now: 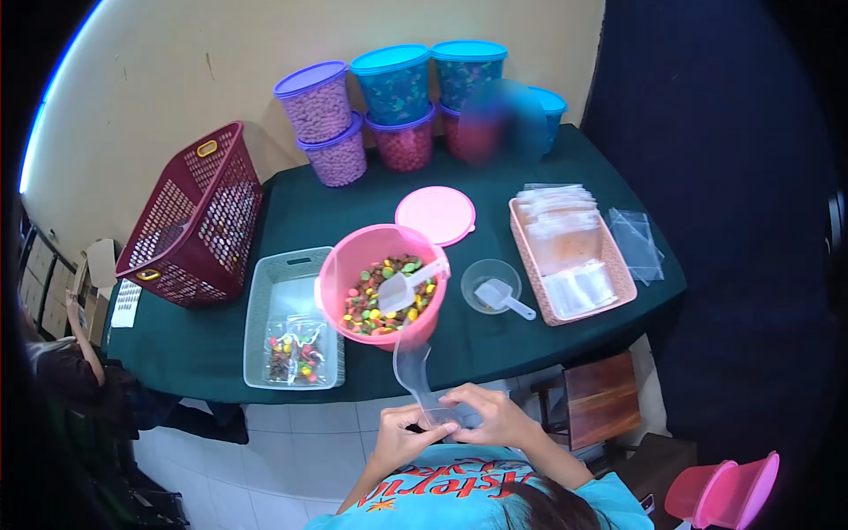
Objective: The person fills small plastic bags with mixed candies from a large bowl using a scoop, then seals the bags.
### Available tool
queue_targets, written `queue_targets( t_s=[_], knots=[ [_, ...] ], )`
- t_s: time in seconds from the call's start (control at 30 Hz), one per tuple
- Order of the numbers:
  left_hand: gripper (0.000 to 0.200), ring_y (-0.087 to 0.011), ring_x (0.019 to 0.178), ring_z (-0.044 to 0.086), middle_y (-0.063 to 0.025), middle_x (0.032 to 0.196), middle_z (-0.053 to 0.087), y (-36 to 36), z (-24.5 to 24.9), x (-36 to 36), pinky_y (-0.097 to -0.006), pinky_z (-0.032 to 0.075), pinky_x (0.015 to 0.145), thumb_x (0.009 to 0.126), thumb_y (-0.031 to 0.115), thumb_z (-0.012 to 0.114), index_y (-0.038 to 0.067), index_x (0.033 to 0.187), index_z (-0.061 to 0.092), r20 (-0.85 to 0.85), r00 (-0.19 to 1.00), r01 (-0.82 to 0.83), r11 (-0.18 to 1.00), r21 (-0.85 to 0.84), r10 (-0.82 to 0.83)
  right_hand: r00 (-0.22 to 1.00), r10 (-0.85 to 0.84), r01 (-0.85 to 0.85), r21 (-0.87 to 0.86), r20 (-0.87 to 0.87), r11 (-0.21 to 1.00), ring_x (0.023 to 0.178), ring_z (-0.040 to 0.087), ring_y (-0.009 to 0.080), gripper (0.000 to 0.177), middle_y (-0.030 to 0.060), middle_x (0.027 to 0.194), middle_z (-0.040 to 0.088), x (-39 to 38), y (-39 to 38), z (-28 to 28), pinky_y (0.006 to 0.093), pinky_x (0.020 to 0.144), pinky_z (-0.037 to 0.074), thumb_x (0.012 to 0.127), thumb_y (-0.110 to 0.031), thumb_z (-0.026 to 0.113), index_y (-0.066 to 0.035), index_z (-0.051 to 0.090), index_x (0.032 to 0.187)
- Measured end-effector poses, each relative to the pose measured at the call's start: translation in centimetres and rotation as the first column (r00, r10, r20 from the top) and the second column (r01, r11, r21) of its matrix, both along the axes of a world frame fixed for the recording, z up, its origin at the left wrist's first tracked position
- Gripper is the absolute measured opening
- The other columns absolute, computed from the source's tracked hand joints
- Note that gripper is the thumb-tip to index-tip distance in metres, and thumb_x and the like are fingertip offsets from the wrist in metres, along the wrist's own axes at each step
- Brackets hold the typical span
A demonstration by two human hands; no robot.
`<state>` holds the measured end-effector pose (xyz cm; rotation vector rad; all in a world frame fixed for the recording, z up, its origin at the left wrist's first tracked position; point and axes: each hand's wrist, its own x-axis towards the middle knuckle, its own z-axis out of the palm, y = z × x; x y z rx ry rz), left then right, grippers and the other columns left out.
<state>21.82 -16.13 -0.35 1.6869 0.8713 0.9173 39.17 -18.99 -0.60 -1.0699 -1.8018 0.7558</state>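
Looks like a small candy-packing room: around the round pink plastic bucket of colourful candies (362, 305) stand lidded candy tubs (389, 84) and clear plastic bags (565, 221).

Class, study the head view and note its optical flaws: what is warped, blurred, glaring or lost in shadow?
Head view: black, curved corners suggest a wide lens; a blurry smudge veils the right-hand tubs; a light strip glares upper left; the dark backdrop shows little detail.

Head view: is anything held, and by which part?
A clear plastic bag, held at its end nearest the body by the left hand and right hand.
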Motion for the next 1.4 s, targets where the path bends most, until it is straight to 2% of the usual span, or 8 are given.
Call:
queue_targets(
  t_s=[0.17,0.3,0.6,0.77,0.97,1.07,1.2,1.4],
  knots=[
    [0.016,-0.0117,0.054,0.058,-0.0073,0.062,0.062,3.1,0.3,-5.2,-0.0235,0.043,0.049,0.061,0.007,0.076,0.0,0.06,0.062,-0.07,0.996,0.064,0.992,0.106,-0.057,0.994,0.104,-0.104,-0.038,-0.021,0.994,0.077,0.061,0.0263,0.035,0.012,0.1,0.058,-5.0,3.3,1.1,0.0313,0.063,0.052,0.068,-0.001,0.061,-0.002,0.053,0.101],
    [0.018,-0.0128,0.049,0.054,-0.0061,0.056,0.058,5.2,1.5,-7.5,-0.0243,0.041,0.046,0.06,0.007,0.077,0.001,0.056,0.061,0.072,0.988,0.122,0.973,0.195,-0.138,0.998,0.017,0.002,0.282,-0.065,0.959,0.078,0.062,0.0227,0.035,0.012,0.097,0.061,-7.6,6.1,1.0,0.0298,0.063,0.053,0.065,0.005,0.06,-0.001,0.056,0.099],
    [0.026,-0.0146,0.043,0.046,-0.0047,0.049,0.048,9.8,1.3,-11.1,-0.0266,0.034,0.041,0.061,-0.003,0.068,0.003,0.051,0.045,0.027,0.989,0.117,0.868,0.483,-0.148,0.963,-0.225,0.261,0.308,-0.149,0.915,0.074,0.064,0.0226,0.031,0.013,0.09,0.064,-12.0,9.6,1.3,0.027,0.06,0.053,0.064,0.01,0.056,0.0,0.06,0.093],
    [0.025,-0.0153,0.051,0.048,-0.0044,0.056,0.05,11.5,1.5,-11.2,-0.0253,0.039,0.048,0.06,0.001,0.073,0.004,0.057,0.049,0.145,0.969,0.13,0.911,0.392,-0.201,0.87,-0.393,0.458,0.193,-0.298,0.868,0.078,0.065,0.0201,0.033,0.0146,0.091,0.064,-11.3,10.0,1.4,0.0264,0.066,0.052,0.067,0.013,0.052,0.001,0.061,0.097],
    [0.054,-0.0166,0.086,0.052,-0.0118,0.102,0.054,14.4,1.7,-12.0,-0.0292,0.041,0.074,0.062,0.018,0.076,-0.001,0.104,0.048,0.48,0.793,-0.521,0.826,0.213,0.376,0.712,-0.326,0.28,-0.174,-0.622,0.944,0.078,0.063,0.0179,0.024,0.017,0.089,0.063,-7.3,8.9,1.6,0.0282,0.069,0.052,0.079,0.01,0.046,0.009,0.057,0.099],
    [0.055,-0.0188,0.093,0.056,-0.0139,0.103,0.056,14.6,1.2,-13.4,-0.0318,0.044,0.082,0.069,0.015,0.072,-0.007,0.112,0.046,0.504,0.862,0.044,0.986,-0.16,0.044,0.662,-0.361,0.191,-0.317,-0.656,0.929,0.08,0.063,0.0239,0.023,0.0182,0.088,0.063,-6.9,9.2,2.2,0.033,0.071,0.053,0.081,0.008,0.049,0.01,0.054,0.103],
    [0.016,-0.0186,0.068,0.064,-0.0137,0.075,0.063,14.0,2.6,-12.2,-0.0267,0.053,0.061,0.075,-0.004,0.061,-0.009,0.09,0.059,0.318,0.946,-0.019,0.989,-0.149,0.066,0.782,-0.234,0.084,-0.274,-0.578,0.958,0.077,0.063,0.0207,0.023,0.0184,0.088,0.063,-4.9,10.2,2.3,0.0304,0.069,0.054,0.079,0.007,0.055,0.009,0.056,0.102],
    [0.012,-0.0175,0.061,0.063,-0.0147,0.071,0.063,14.2,1.4,-11.8,-0.0264,0.054,0.054,0.074,-0.005,0.061,-0.009,0.085,0.061,0.348,0.934,-0.022,0.988,-0.152,0.075,0.771,-0.239,0.026,-0.346,-0.59,0.938,0.071,0.063,0.0159,0.017,0.0161,0.082,0.064,-2.2,11.4,2.8,0.0263,0.064,0.053,0.078,0.006,0.057,0.009,0.06,0.094]
  ],
)
